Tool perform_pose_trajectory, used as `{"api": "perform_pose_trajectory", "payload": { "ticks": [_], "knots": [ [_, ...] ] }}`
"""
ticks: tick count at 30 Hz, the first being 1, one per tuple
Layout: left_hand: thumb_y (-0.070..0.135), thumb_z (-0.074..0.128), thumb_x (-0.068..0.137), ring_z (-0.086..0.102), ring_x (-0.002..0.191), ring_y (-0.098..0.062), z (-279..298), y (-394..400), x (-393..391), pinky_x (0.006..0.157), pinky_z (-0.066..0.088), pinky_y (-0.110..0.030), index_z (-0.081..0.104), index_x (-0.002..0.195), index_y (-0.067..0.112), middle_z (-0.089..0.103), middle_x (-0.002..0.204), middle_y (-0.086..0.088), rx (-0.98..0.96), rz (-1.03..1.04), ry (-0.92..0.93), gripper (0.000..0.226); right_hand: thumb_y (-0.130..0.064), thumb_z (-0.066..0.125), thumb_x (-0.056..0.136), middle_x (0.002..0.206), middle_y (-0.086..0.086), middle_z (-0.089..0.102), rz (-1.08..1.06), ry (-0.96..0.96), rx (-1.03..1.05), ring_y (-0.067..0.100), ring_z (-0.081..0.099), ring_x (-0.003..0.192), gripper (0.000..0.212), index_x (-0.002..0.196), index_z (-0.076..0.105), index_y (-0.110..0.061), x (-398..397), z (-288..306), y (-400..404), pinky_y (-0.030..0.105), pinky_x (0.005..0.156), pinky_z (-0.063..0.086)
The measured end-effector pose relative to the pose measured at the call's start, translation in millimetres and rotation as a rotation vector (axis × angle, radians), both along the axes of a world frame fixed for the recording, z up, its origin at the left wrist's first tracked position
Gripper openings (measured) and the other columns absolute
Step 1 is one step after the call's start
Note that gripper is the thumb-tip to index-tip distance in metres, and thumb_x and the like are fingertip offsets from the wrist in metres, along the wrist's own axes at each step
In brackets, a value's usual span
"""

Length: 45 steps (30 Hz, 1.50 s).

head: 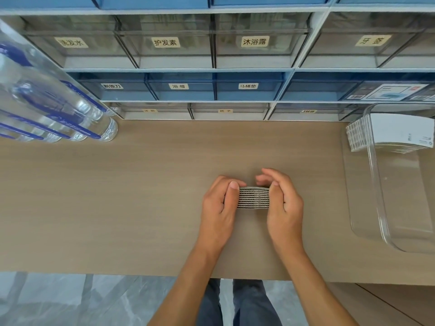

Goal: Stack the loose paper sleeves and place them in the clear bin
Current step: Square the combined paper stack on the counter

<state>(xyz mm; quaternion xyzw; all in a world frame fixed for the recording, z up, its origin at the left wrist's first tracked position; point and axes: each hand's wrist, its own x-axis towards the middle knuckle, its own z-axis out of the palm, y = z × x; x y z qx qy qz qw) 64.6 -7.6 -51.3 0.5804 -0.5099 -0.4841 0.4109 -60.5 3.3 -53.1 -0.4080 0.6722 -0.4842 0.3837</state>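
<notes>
- At the middle of the bench (pixel 141 196), a pale wood-grain surface, we see a stack of paper sleeves (pixel 253 198) standing on edge, its corrugated edges showing as fine dark and light stripes.
- Our left hand (pixel 220 203) presses the stack's left side, thumb along it and fingers curled round the far edge; our right hand (pixel 283 201) closes on the right side, with its fingers loosely bent over the top.
- Toward 3 o'clock a clear bin (pixel 376 191) with rounded corners sits on the bench, well apart from the hands; in its far end more white sleeves (pixel 397 132) lie stacked.
- Along 12 o'clock runs a wall of drawers (pixel 179 52), clear and blue, with small labels in Chinese characters.
- Up at 10 o'clock stand clear water bottles (pixel 54 107) with blue labels.
- Below the bench edge we see grey tiled floor (pixel 70 302).
</notes>
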Motion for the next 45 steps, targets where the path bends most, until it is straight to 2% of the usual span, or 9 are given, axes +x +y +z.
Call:
{"api": "perform_pose_trajectory", "payload": {
  "ticks": [7, 14, 18, 23, 26, 30, 33, 41, 45],
  "knots": [
    [0.017, 0.042, 0.104, 0.062, 0.083, -0.013, -3.5, -0.3, 3.3, 0.075, 0.045, -0.019, 0.070, 0.092, 0.009, 0.066, 0.087, -0.005, -0.016, -0.047, -0.022, 0.032, -0.005, 0.038, 0.092, 0.085, 0.000, 0.071, -0.017, 0.020, -0.002, 0.009, 0.066, 0.082, 0.034, 0.100, 0.066, -0.022, 0.3, -0.8, -0.4, 0.020, 0.077, 0.048],
    [0.058, 0.065, 0.080, 0.060, 0.095, -0.003, -3.2, -2.6, 13.0, 0.084, 0.043, -0.011, 0.070, 0.106, 0.011, 0.062, 0.100, 0.000, -0.065, -0.239, -0.035, 0.053, -0.012, 0.037, 0.091, 0.084, 0.001, 0.070, 0.004, 0.026, -0.010, 0.012, 0.066, 0.079, 0.031, 0.098, 0.066, -0.021, -1.6, -1.7, -1.2, 0.023, 0.074, 0.050],
    [0.031, 0.090, 0.063, 0.058, 0.099, 0.002, -4.5, -6.2, 14.5, 0.088, 0.041, -0.007, 0.068, 0.109, 0.023, 0.061, 0.104, 0.003, -0.083, -0.284, -0.081, 0.052, -0.013, 0.036, 0.091, 0.083, 0.001, 0.070, 0.014, 0.055, -0.020, 0.012, 0.066, 0.079, 0.031, 0.098, 0.066, -0.018, -2.5, -2.2, -1.5, 0.023, 0.073, 0.050],
    [0.017, 0.088, 0.067, 0.058, 0.097, 0.002, -6.3, -4.9, 15.5, 0.087, 0.042, -0.007, 0.070, 0.108, 0.016, 0.061, 0.103, -0.002, -0.122, -0.270, -0.089, 0.045, -0.013, 0.036, 0.098, 0.084, -0.003, 0.069, 0.044, 0.054, 0.007, 0.012, 0.065, 0.081, 0.023, 0.097, 0.059, -0.017, -3.8, -0.4, -0.6, 0.024, 0.073, 0.050],
    [0.014, 0.087, 0.067, 0.059, 0.097, -0.004, -6.4, -5.1, 14.7, 0.086, 0.042, -0.007, 0.072, 0.107, 0.010, 0.062, 0.102, -0.003, -0.116, -0.263, -0.112, 0.042, -0.032, 0.036, 0.101, 0.091, -0.008, 0.067, 0.145, 0.009, 0.009, 0.011, 0.065, 0.087, 0.024, 0.098, 0.055, -0.019, -13.1, 0.4, 1.4, 0.020, 0.077, 0.048],
    [0.017, 0.086, 0.070, 0.060, 0.095, -0.006, -5.4, -4.8, 14.8, 0.084, 0.043, -0.008, 0.070, 0.106, 0.015, 0.061, 0.101, -0.001, -0.097, -0.262, -0.097, 0.039, -0.066, 0.051, 0.085, 0.108, -0.014, 0.065, 0.443, -0.019, 0.076, 0.010, 0.064, 0.102, 0.025, 0.102, 0.049, -0.047, -34.8, 4.4, -1.9, 0.022, 0.087, 0.049],
    [0.027, 0.082, 0.073, 0.059, 0.093, -0.002, -3.9, -5.4, 14.5, 0.083, 0.043, -0.009, 0.069, 0.107, 0.018, 0.060, 0.100, 0.002, -0.093, -0.269, -0.103, 0.037, -0.048, 0.077, 0.069, 0.114, -0.024, 0.061, 0.571, 0.065, 0.174, 0.003, 0.060, 0.108, 0.046, 0.100, 0.046, -0.058, -44.9, 8.4, -6.2, 0.021, 0.091, 0.047],
    [0.009, 0.085, 0.072, 0.057, 0.091, 0.008, -6.4, -7.5, 16.3, 0.081, 0.040, -0.006, 0.071, 0.103, 0.007, 0.060, 0.095, 0.000, -0.071, -0.273, -0.173, 0.034, -0.010, 0.076, 0.071, 0.104, -0.017, 0.067, 0.452, 0.162, 0.218, -0.001, 0.063, 0.096, 0.048, 0.094, 0.051, -0.043, -37.7, 12.9, -2.0, 0.019, 0.083, 0.048],
    [0.012, 0.088, 0.066, 0.062, 0.086, 0.006, 9.8, -10.4, 15.9, 0.078, 0.046, -0.011, 0.065, 0.100, 0.026, 0.066, 0.094, 0.006, 0.040, -0.222, -0.128, 0.044, 0.004, 0.082, 0.067, 0.087, -0.006, 0.068, 0.320, 0.019, 0.268, -0.004, 0.062, 0.074, 0.047, 0.091, 0.058, -0.030, -33.4, 26.3, -3.6, 0.017, 0.070, 0.049]
  ]
}}
